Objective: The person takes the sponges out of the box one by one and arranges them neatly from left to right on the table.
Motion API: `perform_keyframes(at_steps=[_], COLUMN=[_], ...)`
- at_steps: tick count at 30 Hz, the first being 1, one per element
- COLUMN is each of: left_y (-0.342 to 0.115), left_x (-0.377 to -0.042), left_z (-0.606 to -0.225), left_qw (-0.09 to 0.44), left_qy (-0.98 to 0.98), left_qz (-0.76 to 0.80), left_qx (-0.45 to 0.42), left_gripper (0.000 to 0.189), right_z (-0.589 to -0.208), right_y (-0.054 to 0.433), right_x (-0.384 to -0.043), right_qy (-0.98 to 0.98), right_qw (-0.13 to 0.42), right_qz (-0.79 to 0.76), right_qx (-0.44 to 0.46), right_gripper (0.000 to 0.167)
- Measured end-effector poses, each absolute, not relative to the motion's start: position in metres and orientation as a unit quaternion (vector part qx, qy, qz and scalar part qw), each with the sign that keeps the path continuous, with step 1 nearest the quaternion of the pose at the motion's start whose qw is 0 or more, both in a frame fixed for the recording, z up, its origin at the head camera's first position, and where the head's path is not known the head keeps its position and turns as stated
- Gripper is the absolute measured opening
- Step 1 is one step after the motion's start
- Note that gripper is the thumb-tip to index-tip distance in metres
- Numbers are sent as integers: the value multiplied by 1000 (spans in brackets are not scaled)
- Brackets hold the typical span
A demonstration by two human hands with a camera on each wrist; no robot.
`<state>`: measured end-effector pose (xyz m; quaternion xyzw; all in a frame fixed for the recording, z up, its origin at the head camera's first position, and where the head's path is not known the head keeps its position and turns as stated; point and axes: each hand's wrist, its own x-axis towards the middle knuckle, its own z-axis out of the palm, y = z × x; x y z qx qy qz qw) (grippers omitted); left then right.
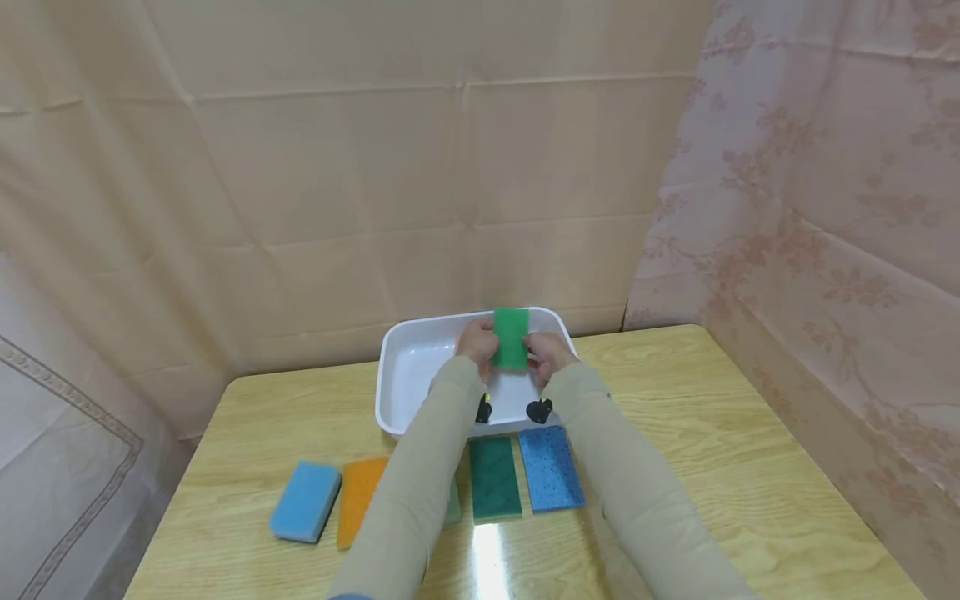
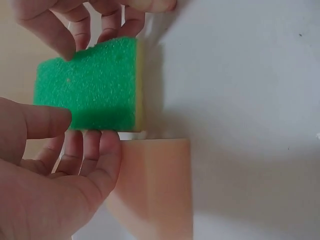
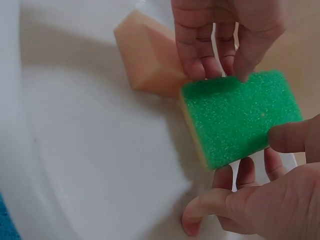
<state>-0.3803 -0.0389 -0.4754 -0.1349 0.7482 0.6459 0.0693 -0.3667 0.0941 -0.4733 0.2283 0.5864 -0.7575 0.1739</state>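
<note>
Left hand [image 1: 476,342] and right hand [image 1: 551,352] pinch opposite long edges of the green sponge [image 1: 511,337], over the white tray [image 1: 408,367] near its back edge. Should be light, squashy, grippy; mid-edge hold suits, squeeze lightly.

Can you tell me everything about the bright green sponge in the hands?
The sponge is a rectangular block: a rough, bright green face with a tiny pale speck, and a yellow layer behind. The left hand pinches one long edge and the right hand the other, holding it over the white tray, green face toward the head camera.
</note>
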Motion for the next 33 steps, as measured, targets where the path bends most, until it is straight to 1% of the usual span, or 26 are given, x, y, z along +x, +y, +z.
perform_keyframes(at_steps=[5,8,12,16,19,20,24,29,31,33], left_y=[-38,-39,-39,-38,-39,-39,-42,-51,-54,-57], left_x=[-373,-371,-367,-364,-363,-363,-361,-359,-359,-359], left_z=[-470,-469,-465,-462,-463,-464,-466,-462,-460,-457], left_qw=[74,79,90,104,106,106,116,125,124,121], left_qy=[763,755,736,731,744,748,753,776,796,813], left_qz=[631,639,661,667,652,648,641,614,589,567], left_qx=[-124,-124,-115,-102,-98,-98,-93,-78,-67,-53], left_gripper=[46,47,46,46,46,45,43,43,43,42], right_z=[-471,-470,-471,-475,-481,-484,-487,-478,-473,-469], right_y=[98,99,101,104,104,105,106,105,105,106], right_x=[-365,-365,-365,-368,-370,-371,-370,-362,-358,-356], right_qy=[590,605,612,598,593,592,587,584,595,610], right_qw=[187,200,203,196,203,210,222,223,223,225], right_qz=[-748,-732,-725,-738,-740,-740,-741,-739,-733,-726], right_qx=[239,240,240,244,246,241,241,254,245,226], right_gripper=[38,38,40,42,42,39,40,51,51,48])
